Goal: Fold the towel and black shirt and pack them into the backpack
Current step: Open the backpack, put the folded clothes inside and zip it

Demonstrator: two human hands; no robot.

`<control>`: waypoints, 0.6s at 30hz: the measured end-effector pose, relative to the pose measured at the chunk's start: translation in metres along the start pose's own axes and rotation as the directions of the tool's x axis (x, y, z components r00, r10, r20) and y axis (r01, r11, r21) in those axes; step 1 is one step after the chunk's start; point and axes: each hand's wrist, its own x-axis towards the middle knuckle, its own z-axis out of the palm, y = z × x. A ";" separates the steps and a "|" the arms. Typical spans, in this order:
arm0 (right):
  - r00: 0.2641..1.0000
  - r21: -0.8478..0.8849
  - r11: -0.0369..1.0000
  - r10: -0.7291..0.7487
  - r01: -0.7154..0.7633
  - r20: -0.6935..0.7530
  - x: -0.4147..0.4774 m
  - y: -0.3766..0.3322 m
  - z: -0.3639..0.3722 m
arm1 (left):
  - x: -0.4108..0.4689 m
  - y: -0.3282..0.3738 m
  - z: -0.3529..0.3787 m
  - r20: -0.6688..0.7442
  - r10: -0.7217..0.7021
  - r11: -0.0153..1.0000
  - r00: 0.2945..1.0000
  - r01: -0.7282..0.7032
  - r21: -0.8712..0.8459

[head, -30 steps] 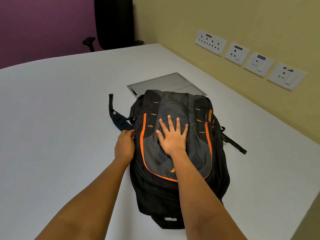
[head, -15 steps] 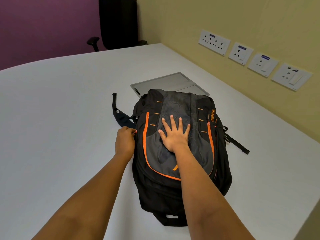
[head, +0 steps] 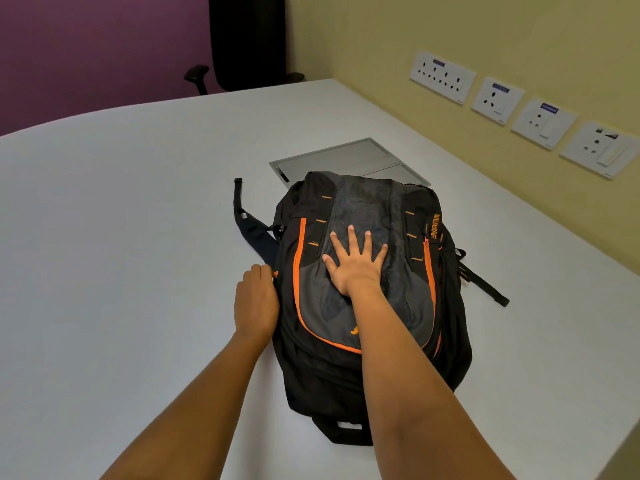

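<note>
backpack (head: 412, 289) flat on a white table (head: 121, 237), 2 hands on it
the backpack lies front up at the centre of the frame. the right hand (head: 356, 268) presses its grey panel, fingers straight and spread wide. the left hand (head: 256, 303), centre left, curls its fingers onto the bag's left edge at an orange zip tab (head: 275, 273).

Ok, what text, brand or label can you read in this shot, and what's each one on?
"WILDCRAF", orange lettering running up the side of the backpack; its end letter is unclear.
Blue stickers on the wall socket plates: too small and blurred to read.
Nothing else legible.
</note>
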 end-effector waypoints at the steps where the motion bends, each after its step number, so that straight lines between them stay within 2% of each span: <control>1: 1.000 -0.002 1.000 0.001 -0.001 0.001 0.001 -0.001 -0.001 | -0.008 -0.001 0.001 0.003 -0.016 1.000 1.000 0.016 -0.011; 10: 0.991 0.109 0.991 -0.093 0.082 0.098 0.000 0.011 -0.014 | -0.043 -0.004 0.000 0.083 -0.083 0.995 0.993 0.088 -0.056; 18: 0.983 0.104 0.978 -0.173 0.180 -0.069 -0.084 -0.024 0.024 | -0.051 -0.001 -0.019 0.114 -0.036 0.997 0.993 0.044 -0.067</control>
